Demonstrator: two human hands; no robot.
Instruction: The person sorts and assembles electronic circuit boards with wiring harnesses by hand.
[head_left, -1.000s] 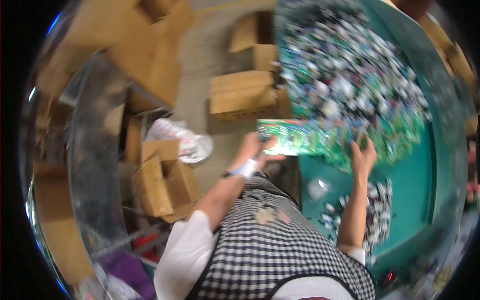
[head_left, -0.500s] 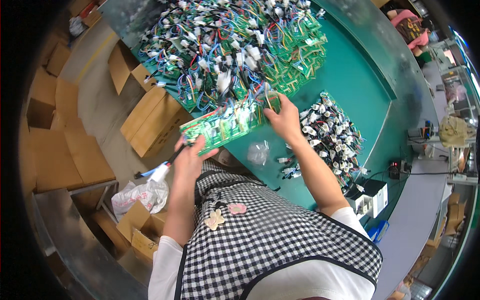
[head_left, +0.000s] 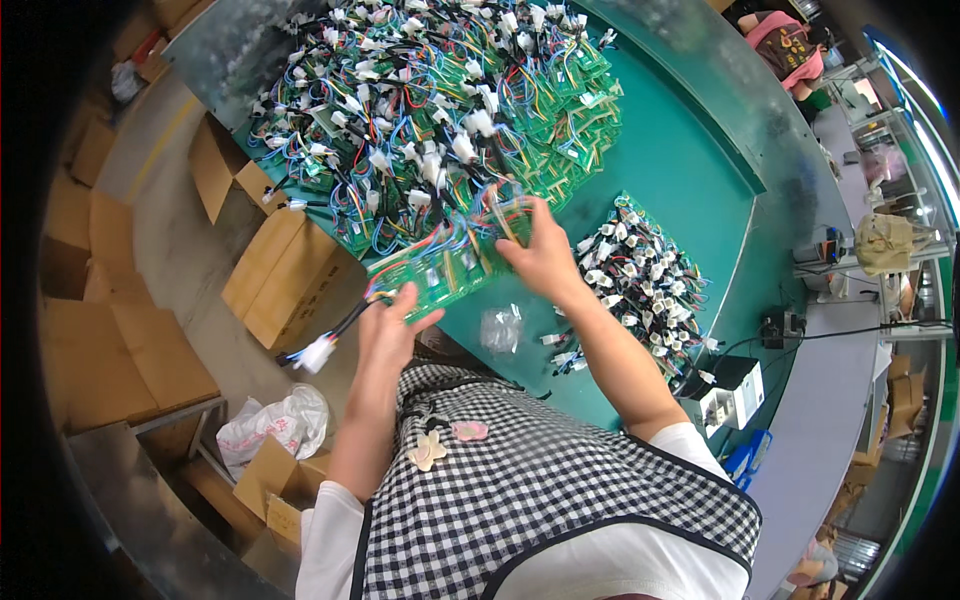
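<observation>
Between my two hands is a green circuit board panel (head_left: 445, 283), tilted, with coloured wires along its far edge. My left hand (head_left: 388, 335) grips its left end, and a dark cable with a white connector (head_left: 316, 354) hangs out past that hand. Around the right end are the fingers of my right hand (head_left: 540, 255), close to the wires. Just beyond lies a big heap of wired circuit boards (head_left: 420, 110) with white connectors. To the right of my right hand sits a smaller pile of boards with white connectors (head_left: 645, 280).
A crumpled clear plastic bag (head_left: 501, 328) lies on the green table (head_left: 690, 140). A white device (head_left: 730, 400) stands at the right with black cables. Cardboard boxes (head_left: 290, 280) and a white sack (head_left: 275, 428) are on the floor at left. Another person (head_left: 785, 50) is at the far right.
The panel has turned and its glare is gone; it stays in both hands. The cable with the white connector swings lower beside my left hand. The whole view has shifted slightly.
</observation>
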